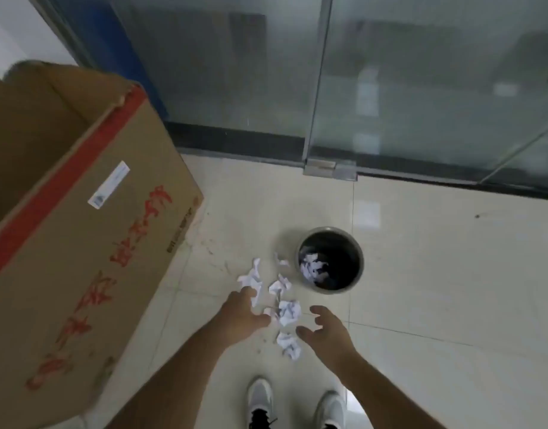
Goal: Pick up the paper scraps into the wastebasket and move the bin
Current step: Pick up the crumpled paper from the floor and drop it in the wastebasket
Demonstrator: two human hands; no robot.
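Both hands, left hand [243,315] and right hand [326,331], reach spread and empty at lower centre; crumpled paper scraps [288,311] lie between them, wastebasket [329,232] just beyond.

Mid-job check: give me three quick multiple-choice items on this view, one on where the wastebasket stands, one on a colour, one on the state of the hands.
1. Where does the wastebasket stand relative to the loose paper scraps?
A. Inside the cardboard box
B. On the tile floor, just beyond and right of them
C. Behind the glass door

2. What colour is the band on the cardboard box?
A. Red
B. Green
C. Blue

3. What is the state of the left hand and right hand?
A. Both closed on scraps
B. One lifting the bin
C. Both open, either side of the scraps

Answers: 1 B, the bin sits on the floor beside the scraps; 2 A, a red stripe runs along the box's top edge; 3 C, fingers are spread and nothing is held.
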